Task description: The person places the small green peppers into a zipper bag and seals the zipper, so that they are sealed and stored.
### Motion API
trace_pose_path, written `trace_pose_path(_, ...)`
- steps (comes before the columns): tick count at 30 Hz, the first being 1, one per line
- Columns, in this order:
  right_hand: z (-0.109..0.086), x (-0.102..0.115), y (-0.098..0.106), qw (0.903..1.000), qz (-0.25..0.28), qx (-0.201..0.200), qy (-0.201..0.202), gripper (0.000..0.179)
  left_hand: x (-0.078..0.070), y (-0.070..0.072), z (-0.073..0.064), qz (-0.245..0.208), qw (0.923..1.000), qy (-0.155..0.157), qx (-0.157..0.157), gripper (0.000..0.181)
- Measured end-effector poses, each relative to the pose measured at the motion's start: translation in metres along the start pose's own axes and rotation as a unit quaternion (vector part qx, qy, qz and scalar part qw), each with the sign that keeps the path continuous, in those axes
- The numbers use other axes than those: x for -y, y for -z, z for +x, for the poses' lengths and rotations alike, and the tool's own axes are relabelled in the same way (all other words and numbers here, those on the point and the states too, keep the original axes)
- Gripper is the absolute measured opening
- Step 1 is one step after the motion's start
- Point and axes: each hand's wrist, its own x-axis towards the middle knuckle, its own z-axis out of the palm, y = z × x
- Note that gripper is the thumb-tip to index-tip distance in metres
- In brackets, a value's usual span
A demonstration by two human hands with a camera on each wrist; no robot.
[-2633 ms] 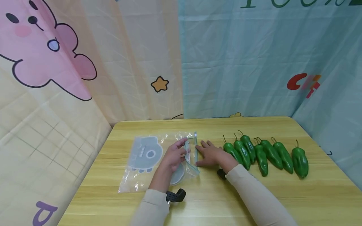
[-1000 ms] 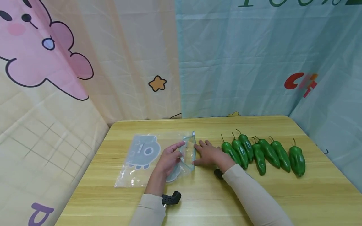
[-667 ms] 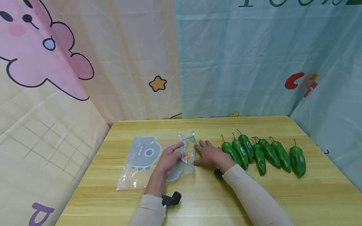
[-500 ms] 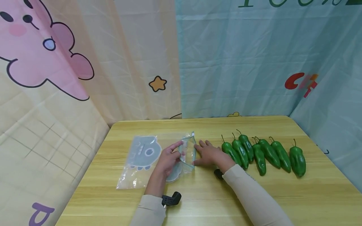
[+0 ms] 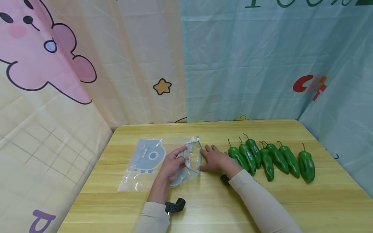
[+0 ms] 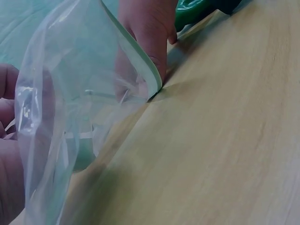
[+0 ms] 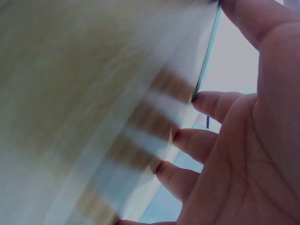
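A clear zip bag with a grey-blue cartoon print lies flat on the table, its mouth toward the right and gaping. My left hand pinches the upper lip of the mouth and holds it back from the lower one. In the left wrist view the clear film stands raised beside that hand's fingers. My right hand is spread palm down, its fingertips pressing the lower lip's edge against the tabletop. The right wrist view shows straight, parted fingers along that edge.
Several green peppers with stems lie in a loose row right of my right hand, the closest beside its wrist. The light wooden table ends at a patterned curtain behind. A black wrist camera sits on my left wrist.
My left hand has drawn the bag's upper lip slightly left, and the mouth gapes wider. The right hand keeps its place at the lower edge. The peppers have not moved.
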Motion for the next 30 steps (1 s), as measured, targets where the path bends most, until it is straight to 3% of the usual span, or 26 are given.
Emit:
trace_pose_path(5, -0.0006, -0.0006, -0.0004, 1.0000, -0.001, -0.002, 0.003, 0.088, -0.0015, -0.0004, -0.0011, -0.007, 1.0000, -0.004, 0.005, 0.059)
trace_pose_path(11, -0.0015, -0.0004, 0.0006, 1.0000, 0.003, -0.001, 0.004, 0.089, -0.0034, -0.0015, -0.0039, 0.025, 0.9997, -0.009, -0.004, 0.063)
trace_pose_path(16, -0.0024, 0.0005, 0.0017, 1.0000, 0.005, 0.001, 0.002, 0.088, -0.0048, 0.0013, -0.0054, 0.033, 0.9993, -0.012, 0.009, 0.064)
trace_pose_path(22, -0.0015, 0.0005, 0.0016, 1.0000, 0.002, 0.002, 0.001, 0.088, -0.0046, 0.0026, -0.0055, -0.008, 0.9995, -0.013, 0.026, 0.064)
trace_pose_path(27, -0.0009, -0.0005, 0.0009, 1.0000, -0.007, 0.004, 0.004, 0.088, -0.0037, -0.0010, -0.0048, -0.071, 0.9974, -0.013, -0.004, 0.060)
trace_pose_path(30, -0.0007, -0.0006, 0.0007, 0.9999, -0.010, 0.004, 0.005, 0.088, -0.0030, -0.0046, -0.0041, -0.127, 0.9915, -0.011, -0.026, 0.062)
